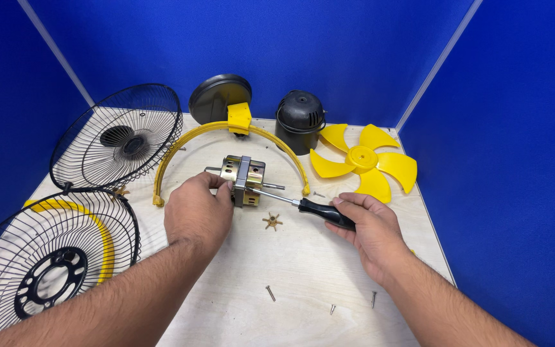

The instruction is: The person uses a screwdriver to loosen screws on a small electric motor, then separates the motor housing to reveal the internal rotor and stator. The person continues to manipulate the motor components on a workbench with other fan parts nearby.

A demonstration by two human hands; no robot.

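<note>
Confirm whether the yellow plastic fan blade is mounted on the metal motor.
No, the yellow plastic fan blade lies flat on the wooden table, apart from the metal motor.

Your left hand (197, 212) covers the near side of the fan motor (244, 178), so you cannot see the grip there. The screwdriver (303, 204) tip vanishes against the motor body. The lower wire guard (40, 263) runs off the left edge, and your forearms off the bottom.
</note>
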